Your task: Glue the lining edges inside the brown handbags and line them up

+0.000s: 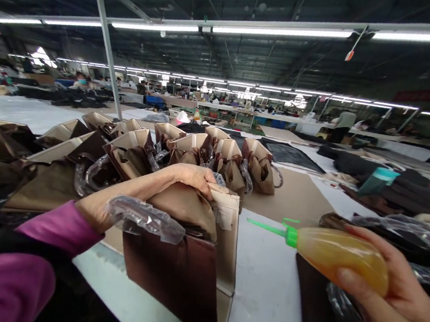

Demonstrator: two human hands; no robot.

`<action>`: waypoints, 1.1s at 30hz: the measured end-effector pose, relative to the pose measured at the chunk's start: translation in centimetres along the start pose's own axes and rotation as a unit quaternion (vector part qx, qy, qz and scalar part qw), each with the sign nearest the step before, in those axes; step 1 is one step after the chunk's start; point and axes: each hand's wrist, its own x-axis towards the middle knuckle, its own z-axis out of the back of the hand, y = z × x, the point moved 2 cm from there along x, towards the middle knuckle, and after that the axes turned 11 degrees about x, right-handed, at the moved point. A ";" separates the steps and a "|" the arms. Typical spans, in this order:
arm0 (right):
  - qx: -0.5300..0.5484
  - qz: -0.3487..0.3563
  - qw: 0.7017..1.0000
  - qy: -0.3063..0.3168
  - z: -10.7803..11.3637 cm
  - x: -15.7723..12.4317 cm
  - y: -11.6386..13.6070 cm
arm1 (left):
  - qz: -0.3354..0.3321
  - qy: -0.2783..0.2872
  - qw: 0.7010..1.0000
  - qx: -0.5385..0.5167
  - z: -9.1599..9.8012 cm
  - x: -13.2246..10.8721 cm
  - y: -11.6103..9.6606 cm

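My left hand (pixel 194 176) grips the top of an upright brown bag piece (pixel 183 275) with a pale card lining and a clear plastic-wrapped handle (pixel 143 218) hanging at its side. My right hand (pixel 396 303) is wrapped round a soft squeeze bottle of amber liquid (pixel 339 252); its green nozzle (pixel 269 228) points left toward the bag, a short way from it. Both rest over a white table (pixel 267 284).
Several more brown bags (pixel 185 153) with card linings stand in rows behind on brown paper (pixel 292 194). Dark material (pixel 400 185) and a teal-capped bottle (pixel 378 180) lie at the right. A slanted metal post (pixel 107 50) rises at the back left; people work at far benches.
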 end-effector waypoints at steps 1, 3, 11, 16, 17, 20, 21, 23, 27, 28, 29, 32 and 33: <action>-0.019 0.025 0.999 0.007 -0.5 0.3 0.6 | 0.001 -0.002 1.000 0.007 0.1 0.2 0.0; -0.037 0.059 0.997 0.027 -1.5 0.7 1.6 | 0.001 -0.003 1.000 0.020 0.2 0.6 0.0; -0.057 0.119 0.988 0.085 -2.6 1.6 2.2 | -0.009 0.022 0.999 0.046 -0.2 1.6 -0.5; -0.075 0.143 0.981 0.107 -2.6 1.4 1.8 | -0.015 0.026 0.998 0.060 -0.3 2.0 -0.5; -0.076 0.146 0.980 0.109 -2.6 1.4 1.7 | -0.016 0.027 0.998 0.061 -0.3 2.1 -0.5; -0.090 0.162 0.976 0.112 -2.6 1.5 1.8 | -0.020 0.028 0.997 0.062 -0.3 2.3 -0.4; -0.094 0.173 0.974 0.108 -2.6 1.5 1.8 | -0.020 0.028 0.997 0.063 -0.3 2.4 -0.4; -0.101 0.193 0.971 0.102 -2.7 1.6 1.9 | -0.019 0.028 0.997 0.067 -0.3 2.6 -0.3; -0.102 0.208 0.969 0.086 -2.9 1.7 2.0 | -0.018 0.030 0.996 0.077 -0.3 2.8 -0.2; -0.106 0.207 0.969 0.086 -2.9 1.7 2.0 | -0.016 0.029 0.996 0.081 -0.4 2.9 -0.1; -0.110 0.209 0.968 0.087 -2.8 1.7 2.0 | -0.014 0.028 0.996 0.085 -0.4 2.9 -0.1; -0.134 0.222 0.960 0.107 -2.6 1.4 1.8 | -0.011 0.020 0.995 0.097 -0.5 3.1 -0.1; -0.147 0.226 0.956 0.115 -2.5 1.3 1.7 | -0.011 0.018 0.995 0.100 -0.5 3.2 -0.1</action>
